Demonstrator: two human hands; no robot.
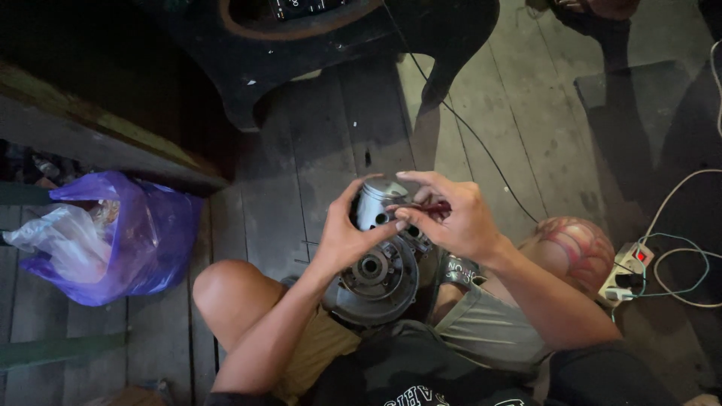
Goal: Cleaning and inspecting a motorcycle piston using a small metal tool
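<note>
At the centre of the frame the person sits on a plank floor (331,135) with a small engine block (376,278) resting on the lap between the knees. A grey metal piston (374,203) stands above the block, upright or nearly so.

The left hand (342,237) wraps the piston from the left, thumb and fingers closed round its skirt. The right hand (451,218) is pinched narrow on a thin dark-red tool (429,208), whose tip points at the side of the piston near the pin hole; whether the tip touches the metal cannot be told.

Judged from this, the work is at the pin bore, and it goes best with the left hand holding the piston dead steady against the block, so the tool does not slip. The tip should meet the hole squarely, with short, light pushes rather than a long lever stroke.

A purple plastic bag (143,240) lies at the left of the frame, and a white power strip (628,271) with cables at the right edge, both well apart from the hands.
</note>
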